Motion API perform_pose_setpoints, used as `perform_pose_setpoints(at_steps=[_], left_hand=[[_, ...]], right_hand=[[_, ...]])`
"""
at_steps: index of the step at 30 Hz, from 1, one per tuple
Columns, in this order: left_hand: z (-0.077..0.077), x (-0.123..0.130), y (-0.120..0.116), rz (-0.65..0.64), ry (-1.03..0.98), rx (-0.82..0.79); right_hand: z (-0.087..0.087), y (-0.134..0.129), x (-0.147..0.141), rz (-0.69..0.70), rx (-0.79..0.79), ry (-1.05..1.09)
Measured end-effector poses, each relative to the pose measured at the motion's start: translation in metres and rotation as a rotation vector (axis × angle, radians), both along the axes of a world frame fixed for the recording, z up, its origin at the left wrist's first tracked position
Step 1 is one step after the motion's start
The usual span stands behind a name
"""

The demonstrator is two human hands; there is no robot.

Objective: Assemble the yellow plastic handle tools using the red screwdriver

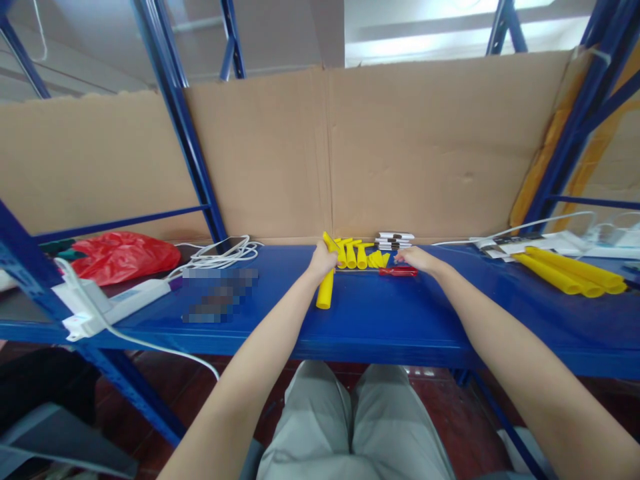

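Observation:
My left hand [323, 259] is wrapped round a yellow tube [325, 291], which stands out above and below the fingers over the blue shelf [280, 287]. To its right lie several shorter yellow pieces [361, 256] and a group of small yellow parts [379, 259]. My right hand [414, 257] is at the right of these, just above the red-handled screwdriver [399, 271]; its fingers are bent and too small to make out clearly. Behind it sits a stack of white and black packs [395, 241].
Several long yellow tubes [570, 272] lie at the right. On the left are a red plastic bag [125, 257], coiled white cable [225, 252] and a white power strip [135, 299]. Cardboard [400, 147] lines the back between blue posts [187, 133].

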State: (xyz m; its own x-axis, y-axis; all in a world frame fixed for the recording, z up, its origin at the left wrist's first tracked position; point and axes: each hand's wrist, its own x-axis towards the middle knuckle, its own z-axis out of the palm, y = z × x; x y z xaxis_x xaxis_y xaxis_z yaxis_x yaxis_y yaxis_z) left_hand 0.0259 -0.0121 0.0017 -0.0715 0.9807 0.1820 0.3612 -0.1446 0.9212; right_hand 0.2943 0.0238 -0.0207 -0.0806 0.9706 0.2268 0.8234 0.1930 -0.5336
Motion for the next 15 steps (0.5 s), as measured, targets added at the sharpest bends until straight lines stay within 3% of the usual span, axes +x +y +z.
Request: perform_pose_setpoints(at_steps=[7, 15], left_hand=[[0.001, -0.004, 0.000, 0.058, 0.143, 0.088], [0.004, -0.004, -0.006, 0.081, 0.086, 0.103]], right_hand=[[-0.002, -0.004, -0.006, -0.040, -0.087, -0.025], [0.010, -0.017, -0.007, -0.010, -0.037, -0.080]])
